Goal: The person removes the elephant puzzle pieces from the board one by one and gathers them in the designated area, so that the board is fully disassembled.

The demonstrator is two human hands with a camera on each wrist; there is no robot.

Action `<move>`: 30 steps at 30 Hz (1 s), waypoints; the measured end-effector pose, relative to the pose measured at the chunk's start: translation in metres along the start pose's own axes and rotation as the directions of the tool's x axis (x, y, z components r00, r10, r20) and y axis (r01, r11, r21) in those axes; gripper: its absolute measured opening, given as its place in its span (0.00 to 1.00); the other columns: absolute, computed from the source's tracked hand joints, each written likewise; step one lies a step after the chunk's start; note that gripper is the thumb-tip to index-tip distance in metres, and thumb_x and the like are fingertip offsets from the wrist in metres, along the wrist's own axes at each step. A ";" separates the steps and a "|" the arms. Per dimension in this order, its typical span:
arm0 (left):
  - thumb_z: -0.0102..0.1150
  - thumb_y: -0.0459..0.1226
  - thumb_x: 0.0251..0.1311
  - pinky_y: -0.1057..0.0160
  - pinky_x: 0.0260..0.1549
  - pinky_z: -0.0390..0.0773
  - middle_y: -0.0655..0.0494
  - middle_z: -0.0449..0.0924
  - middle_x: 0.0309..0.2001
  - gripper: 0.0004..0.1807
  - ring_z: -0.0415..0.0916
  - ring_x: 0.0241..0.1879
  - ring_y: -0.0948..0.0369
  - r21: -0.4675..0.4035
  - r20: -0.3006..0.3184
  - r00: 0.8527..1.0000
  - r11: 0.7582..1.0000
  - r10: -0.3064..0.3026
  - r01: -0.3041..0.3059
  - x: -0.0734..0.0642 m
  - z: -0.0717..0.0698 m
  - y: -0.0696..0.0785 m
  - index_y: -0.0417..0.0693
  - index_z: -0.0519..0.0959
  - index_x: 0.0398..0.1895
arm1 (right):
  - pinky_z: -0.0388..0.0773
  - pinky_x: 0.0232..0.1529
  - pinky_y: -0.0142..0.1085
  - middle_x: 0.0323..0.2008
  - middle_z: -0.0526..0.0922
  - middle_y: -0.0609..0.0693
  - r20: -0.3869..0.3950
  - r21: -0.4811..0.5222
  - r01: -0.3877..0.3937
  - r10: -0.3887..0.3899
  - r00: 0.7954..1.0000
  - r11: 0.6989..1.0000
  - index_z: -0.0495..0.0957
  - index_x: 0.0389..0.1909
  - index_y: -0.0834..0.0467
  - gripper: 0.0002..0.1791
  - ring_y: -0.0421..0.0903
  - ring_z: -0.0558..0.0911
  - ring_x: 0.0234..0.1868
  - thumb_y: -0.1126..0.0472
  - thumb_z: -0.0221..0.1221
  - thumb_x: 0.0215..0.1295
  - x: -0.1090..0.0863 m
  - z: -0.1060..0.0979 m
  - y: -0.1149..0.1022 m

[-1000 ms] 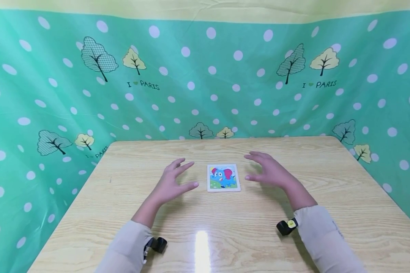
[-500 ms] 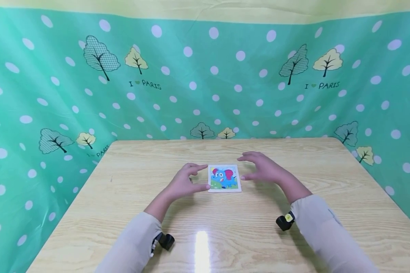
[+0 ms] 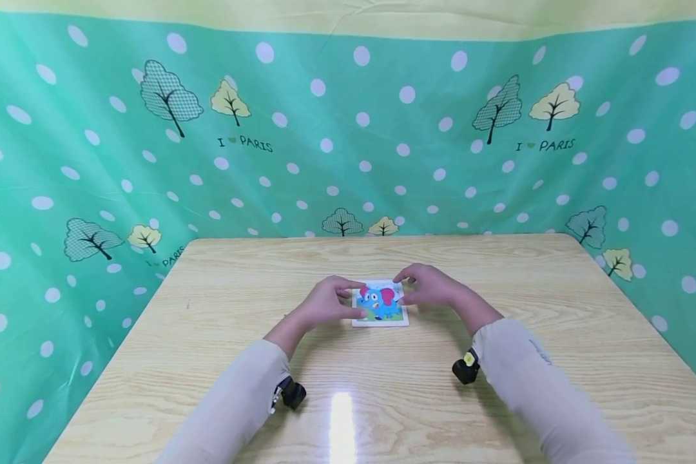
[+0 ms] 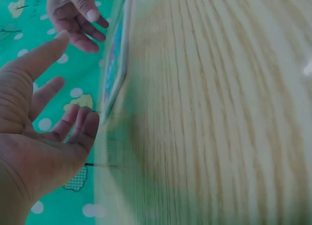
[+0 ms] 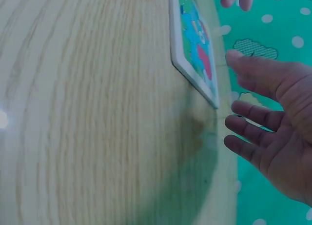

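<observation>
A flat square board (image 3: 381, 308) with a white rim and a blue elephant picture lies on the wooden table in the head view. My left hand (image 3: 327, 301) hovers at its left side, thumb and fingers spread and overlapping that edge. From the other side my right hand (image 3: 435, 285) reaches in, its fingertips over the right edge. In the left wrist view, air shows between the left hand (image 4: 46, 132) and the board (image 4: 116, 64). Relaxed fingers of the right hand (image 5: 278, 125) stand off the board (image 5: 197, 49) in the right wrist view. Neither hand holds anything.
The pale wood-grain table (image 3: 255, 270) extends on all sides of the board. Behind it hangs a green curtain (image 3: 348, 148) with white dots and printed trees. A black wrist camera (image 3: 292, 393) sits at the left sleeve, another camera (image 3: 466, 368) at the right.
Both hands have moved inward from either side, their fingertips now overlapping the board's edges. The board has stayed in place.
</observation>
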State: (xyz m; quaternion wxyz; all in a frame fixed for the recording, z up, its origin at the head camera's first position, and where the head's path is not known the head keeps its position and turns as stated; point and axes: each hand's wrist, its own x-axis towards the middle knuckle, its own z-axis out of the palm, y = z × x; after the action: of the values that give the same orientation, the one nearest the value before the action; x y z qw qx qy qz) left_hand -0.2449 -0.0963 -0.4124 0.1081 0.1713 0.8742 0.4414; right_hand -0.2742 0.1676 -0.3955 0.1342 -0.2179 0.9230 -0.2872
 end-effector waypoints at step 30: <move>0.77 0.44 0.47 0.57 0.58 0.70 0.50 0.74 0.56 0.33 0.69 0.54 0.57 0.297 0.149 0.985 0.954 -0.084 0.037 0.047 0.025 0.023 0.52 0.80 0.59 | 0.72 0.54 0.46 0.44 0.78 0.54 -0.010 0.047 -0.055 0.056 0.998 0.997 0.79 0.49 0.64 0.19 0.51 0.73 0.46 0.63 0.69 0.57 0.023 0.010 0.013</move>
State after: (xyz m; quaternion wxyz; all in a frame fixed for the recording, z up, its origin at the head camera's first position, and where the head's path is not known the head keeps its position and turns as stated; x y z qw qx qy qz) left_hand -0.2749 -0.0471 -0.4101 0.1647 0.1934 0.9232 0.2883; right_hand -0.2946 0.1618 -0.4144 0.1419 -0.1873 0.9226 -0.3059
